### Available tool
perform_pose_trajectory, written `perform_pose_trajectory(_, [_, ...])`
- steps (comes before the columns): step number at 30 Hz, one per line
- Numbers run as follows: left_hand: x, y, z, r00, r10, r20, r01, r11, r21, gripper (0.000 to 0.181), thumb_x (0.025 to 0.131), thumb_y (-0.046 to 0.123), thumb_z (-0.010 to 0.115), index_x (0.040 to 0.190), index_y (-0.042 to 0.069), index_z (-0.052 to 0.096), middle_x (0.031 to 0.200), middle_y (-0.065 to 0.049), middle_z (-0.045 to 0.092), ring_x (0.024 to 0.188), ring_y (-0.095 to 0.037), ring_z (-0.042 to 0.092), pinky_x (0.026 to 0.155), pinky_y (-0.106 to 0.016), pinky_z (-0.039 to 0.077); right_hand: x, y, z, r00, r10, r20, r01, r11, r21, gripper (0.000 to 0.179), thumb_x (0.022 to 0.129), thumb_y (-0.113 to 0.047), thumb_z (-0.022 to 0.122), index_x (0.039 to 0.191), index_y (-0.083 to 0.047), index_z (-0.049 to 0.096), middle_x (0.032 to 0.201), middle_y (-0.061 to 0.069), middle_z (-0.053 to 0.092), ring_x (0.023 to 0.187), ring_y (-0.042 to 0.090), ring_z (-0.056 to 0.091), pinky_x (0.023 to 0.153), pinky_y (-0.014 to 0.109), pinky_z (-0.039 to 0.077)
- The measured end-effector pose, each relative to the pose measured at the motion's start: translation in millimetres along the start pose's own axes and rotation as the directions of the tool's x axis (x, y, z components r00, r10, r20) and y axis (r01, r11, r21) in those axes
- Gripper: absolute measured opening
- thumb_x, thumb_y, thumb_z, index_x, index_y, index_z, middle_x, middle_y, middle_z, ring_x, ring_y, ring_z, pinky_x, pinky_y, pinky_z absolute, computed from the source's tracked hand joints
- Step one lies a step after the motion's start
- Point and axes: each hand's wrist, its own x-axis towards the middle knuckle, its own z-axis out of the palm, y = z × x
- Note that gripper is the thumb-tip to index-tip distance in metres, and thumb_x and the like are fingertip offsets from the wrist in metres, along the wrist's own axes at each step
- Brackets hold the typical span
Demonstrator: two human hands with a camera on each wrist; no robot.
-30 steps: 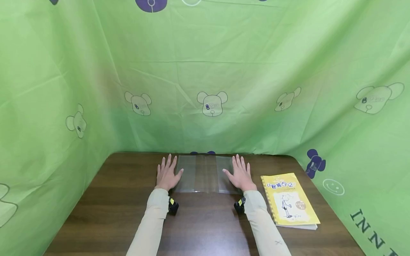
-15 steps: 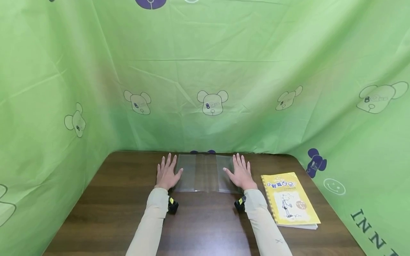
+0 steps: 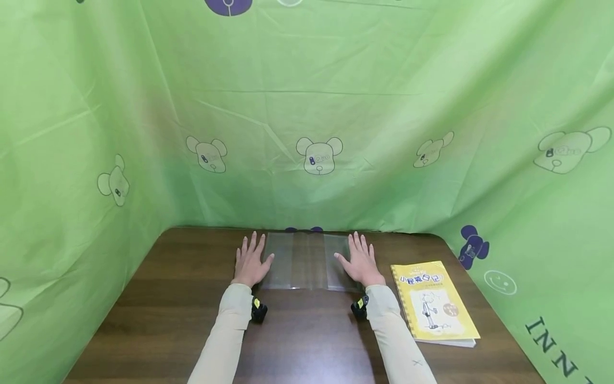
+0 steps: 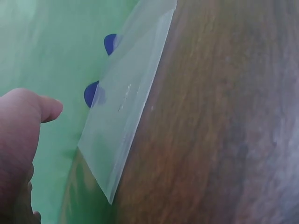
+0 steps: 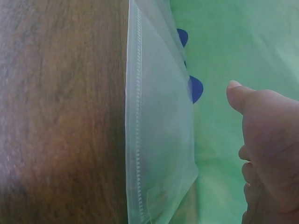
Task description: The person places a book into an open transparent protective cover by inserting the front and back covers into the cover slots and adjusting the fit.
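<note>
A clear plastic book cover (image 3: 309, 261) lies spread flat near the table's far edge, with a flap at each side. Just left of it my left hand (image 3: 250, 264) rests palm down, fingers spread and straight, thumb toward the cover. On the other side my right hand (image 3: 362, 264) lies palm down too, its thumb and palm overlapping the cover's right flap. In the left wrist view, the cover (image 4: 128, 98) runs beside the thumb; in the right wrist view, a stitched-looking seam shows along the cover's (image 5: 161, 116) near edge. Neither hand grips anything.
A yellow spiral-look paperback book (image 3: 435, 301) with a cartoon figure lies on the right of the brown wooden table (image 3: 307, 336), beside my right forearm. A green curtain (image 3: 316, 106) with bear prints hangs behind the table and on both sides.
</note>
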Motion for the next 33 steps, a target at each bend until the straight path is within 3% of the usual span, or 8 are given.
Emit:
perform_pose_trajectory(8, [-1.7,7.8,5.6,1.0,0.025,-0.006,-0.025,1.0,-0.019,0.068,0.104,0.035,0.052,0.162,0.01,0.028,0.17,-0.017,0.012,0.155,-0.046,0.008,0.122,-0.068,0.013,-2.1,4,1,1.0,-0.013,-0.002,0.013,1.0,-0.006,0.087,0.103,-0.053,0.047,0.159,0.007,0.018,0.167,0.027,0.009,0.155,0.047,0.004,0.123,0.067,0.003])
perform_pose_trajectory(13, [-1.9,23.0,10.7,0.993,0.113,-0.023,-0.115,0.987,-0.109,0.066,0.101,0.028,0.058,0.158,0.005,0.034,0.169,-0.02,0.015,0.153,-0.051,0.01,0.122,-0.067,0.015,-3.5,4,-11,0.996,0.02,0.082,-0.021,1.0,0.004,0.08,0.104,-0.044,0.049,0.154,0.013,0.025,0.163,0.034,0.015,0.153,0.051,0.009,0.122,0.068,0.006])
perform_pose_trajectory(16, [-3.0,40.8,14.6,0.986,0.161,-0.042,-0.166,0.963,-0.213,0.061,0.099,0.02,0.061,0.153,0.0,0.042,0.167,-0.02,0.023,0.151,-0.051,0.017,0.121,-0.066,0.019,-4.8,4,-26,0.986,0.052,0.159,-0.054,0.998,0.011,0.071,0.104,-0.037,0.051,0.15,0.016,0.034,0.158,0.037,0.027,0.149,0.053,0.021,0.121,0.069,0.014])
perform_pose_trajectory(20, [-9.0,72.3,20.4,0.985,0.164,-0.056,-0.172,0.894,-0.413,0.052,0.096,0.011,0.062,0.146,-0.001,0.052,0.162,-0.018,0.036,0.148,-0.048,0.03,0.121,-0.066,0.021,-8.1,9,-51,0.972,0.072,0.224,-0.075,0.997,0.006,0.064,0.104,-0.033,0.053,0.145,0.016,0.042,0.148,0.037,0.044,0.14,0.052,0.039,0.116,0.064,0.032])
perform_pose_trajectory(23, [-14.3,94.4,28.0,0.988,0.143,-0.051,-0.147,0.811,-0.567,0.046,0.097,0.008,0.061,0.142,0.002,0.057,0.155,-0.014,0.047,0.144,-0.043,0.041,0.12,-0.061,0.027,-11.9,19,-69,0.967,0.096,0.235,-0.099,0.995,0.0,0.062,0.104,-0.03,0.053,0.142,0.018,0.044,0.144,0.038,0.048,0.136,0.053,0.045,0.112,0.061,0.04])
perform_pose_trajectory(26, [-19.3,111.5,40.5,0.991,0.131,-0.036,-0.118,0.706,-0.698,0.041,0.097,0.005,0.06,0.138,0.001,0.061,0.146,-0.015,0.058,0.135,-0.039,0.053,0.116,-0.053,0.039,-15.8,30,-83,0.957,0.155,0.247,-0.155,0.988,-0.021,0.063,0.104,-0.031,0.052,0.143,0.018,0.042,0.146,0.038,0.045,0.137,0.053,0.042,0.113,0.061,0.039])
perform_pose_trajectory(29, [-27.9,127.6,55.8,0.992,0.124,0.023,-0.051,0.562,-0.826,0.038,0.097,0.0,0.056,0.134,-0.009,0.06,0.137,-0.026,0.061,0.122,-0.042,0.063,0.103,-0.047,0.053,-20.5,40,-94,0.946,0.206,0.25,-0.197,0.979,-0.059,0.064,0.104,-0.03,0.053,0.144,0.018,0.04,0.146,0.039,0.043,0.137,0.055,0.041,0.112,0.062,0.039])
perform_pose_trajectory(33, [-41.5,152.4,71.2,0.981,0.098,0.165,0.122,0.349,-0.929,0.038,0.099,-0.002,0.051,0.133,-0.018,0.054,0.132,-0.037,0.059,0.115,-0.048,0.064,0.094,-0.044,0.059,-28.5,52,-108,0.936,0.264,0.235,-0.242,0.963,-0.119,0.055,0.099,-0.021,0.059,0.134,0.019,0.049,0.135,0.041,0.052,0.127,0.055,0.051,0.103,0.061,0.047])
